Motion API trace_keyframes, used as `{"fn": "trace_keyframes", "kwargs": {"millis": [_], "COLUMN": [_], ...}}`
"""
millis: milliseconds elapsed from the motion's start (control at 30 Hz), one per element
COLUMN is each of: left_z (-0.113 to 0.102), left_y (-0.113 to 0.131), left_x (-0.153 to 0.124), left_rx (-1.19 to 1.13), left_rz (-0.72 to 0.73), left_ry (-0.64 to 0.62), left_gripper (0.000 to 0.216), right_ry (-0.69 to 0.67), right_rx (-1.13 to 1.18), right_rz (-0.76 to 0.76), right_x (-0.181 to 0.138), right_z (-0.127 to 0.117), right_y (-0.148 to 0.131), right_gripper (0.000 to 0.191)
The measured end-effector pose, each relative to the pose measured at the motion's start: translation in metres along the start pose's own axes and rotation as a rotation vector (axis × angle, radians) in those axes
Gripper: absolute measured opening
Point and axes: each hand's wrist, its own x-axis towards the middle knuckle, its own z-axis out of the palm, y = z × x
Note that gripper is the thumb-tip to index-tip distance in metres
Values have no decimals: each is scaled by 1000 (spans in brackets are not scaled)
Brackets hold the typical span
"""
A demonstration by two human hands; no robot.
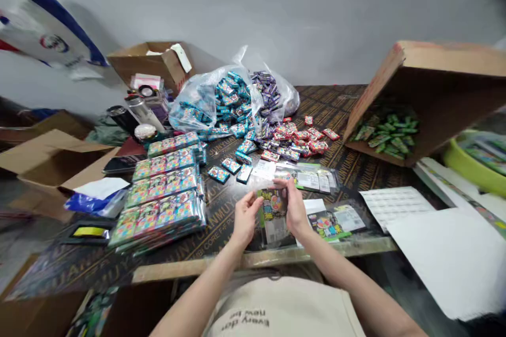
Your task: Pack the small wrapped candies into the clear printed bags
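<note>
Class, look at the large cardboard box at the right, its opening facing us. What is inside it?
Inside the large cardboard box, a heap of small green packets is visible. The upper packets cover whatever lies beneath, and the deepest corners are too dark to make out.

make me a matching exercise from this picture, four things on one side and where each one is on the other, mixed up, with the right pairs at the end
Things
1. printed pouch
2. green packets
3. small red boxes
4. yellow-green basin

Places
A. loose on the dark tabletop
B. at the right edge of the picture
C. between the left hand and the right hand
D. inside the large cardboard box lying on its side

Right pairs: 1-C, 2-D, 3-A, 4-B
</note>
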Motion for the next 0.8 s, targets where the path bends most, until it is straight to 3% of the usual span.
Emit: {"fn": "trace_keyframes", "kwargs": {"millis": [167, 300, 367, 500, 567, 800], "left_z": [5, 2, -1, -4, -5, -1], "left_y": [4, 21, 32, 49, 54, 63], "left_x": [-6, -3, -3, -9, -10, 3], "left_rx": [-218, -76, 93, 541, 673, 681], "left_rz": [-165, -189, -111, 276, 389, 148], "left_ry": [107, 53, 18, -128, -178, -214], "left_gripper": [32, 22, 21, 13, 8, 13], "right_ry": [-30, -191, -292, -451, -546, -595], "right_rx": [25, 109, 50, -232, -323, -470], "right_rz": [38, 147, 123, -111, -173, -155], "right_x": [0, 5, 9, 18, 20, 18], "right_z": [3, -11, -22, -45, -52, -48], "right_y": [-4, -11, -17, -28, -34, -48], "right_gripper": [13, 10, 10, 12, 13, 16]}}
